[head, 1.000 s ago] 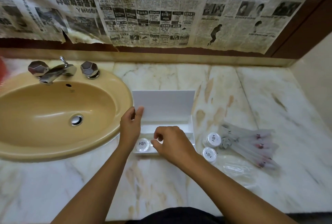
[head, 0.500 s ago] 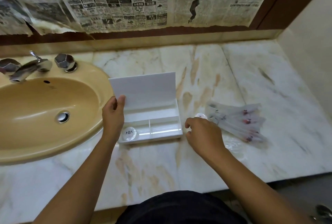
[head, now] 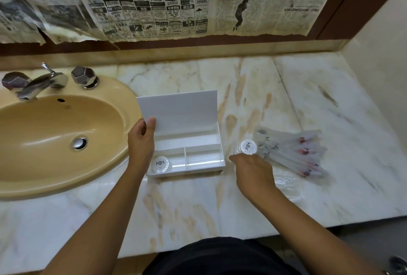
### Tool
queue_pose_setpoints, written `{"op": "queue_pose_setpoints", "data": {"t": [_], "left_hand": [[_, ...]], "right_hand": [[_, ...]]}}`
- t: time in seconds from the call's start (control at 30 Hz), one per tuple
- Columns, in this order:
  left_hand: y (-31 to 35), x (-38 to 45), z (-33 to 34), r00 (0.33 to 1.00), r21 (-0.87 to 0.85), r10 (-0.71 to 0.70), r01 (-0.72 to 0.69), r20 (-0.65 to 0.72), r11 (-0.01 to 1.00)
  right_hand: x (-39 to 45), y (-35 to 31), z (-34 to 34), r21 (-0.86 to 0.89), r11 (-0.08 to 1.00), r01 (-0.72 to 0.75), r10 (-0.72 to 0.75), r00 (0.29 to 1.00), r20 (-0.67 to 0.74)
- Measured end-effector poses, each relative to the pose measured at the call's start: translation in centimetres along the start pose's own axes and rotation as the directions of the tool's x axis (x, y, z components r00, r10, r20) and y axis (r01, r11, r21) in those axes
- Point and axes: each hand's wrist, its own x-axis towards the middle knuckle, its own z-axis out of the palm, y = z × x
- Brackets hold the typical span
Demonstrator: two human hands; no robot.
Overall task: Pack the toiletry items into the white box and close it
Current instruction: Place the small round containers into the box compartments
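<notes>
The white box [head: 199,167] lies open on the marble counter, its lid [head: 180,111] standing upright. My left hand [head: 141,142] pinches the lid's left edge, thumb on the inner face. One round white packet [head: 161,164] lies in the box's front left compartment; the other compartments look bare. Right of the box, my right hand [head: 253,172] curls its fingers down onto the near edge of another round white packet [head: 247,146], which looks tilted up. Whatever is under the palm is hidden. Several clear sachets with red ends [head: 295,153] lie just beyond.
A tan sink [head: 55,133] with a chrome tap [head: 39,85] sits left of the box, close to my left hand. Crumpled clear plastic [head: 286,184] lies right of my right wrist. Newspaper covers the wall behind, and a side wall bounds the counter on the right.
My right hand left the box's front and moved right to the round packets beside it. One of the two packets there is now out of sight. My left hand stayed on the lid.
</notes>
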Motion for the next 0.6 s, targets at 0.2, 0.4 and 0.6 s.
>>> {"op": "queue_pose_setpoints", "data": {"t": [0.2, 0.4, 0.6], "left_hand": [[-0.1, 0.1, -0.1, 1.000, -0.016, -0.016, 0.016, 0.010, 1.000], [-0.2, 0.0, -0.1, 1.000, -0.019, -0.013, 0.014, 0.012, 1.000], [-0.1, 0.1, -0.1, 1.000, -0.034, -0.021, 0.021, 0.015, 0.999]], "right_hand": [[0.0, -0.4, -0.1, -0.012, 1.000, 0.011, -0.011, 1.000, -0.018], [-0.3, -0.1, 0.2, 0.034, 0.999, -0.002, 0.002, 1.000, -0.012], [-0.4, -0.7, -0.9, 0.057, 0.998, 0.010, -0.010, 1.000, 0.008]]}}
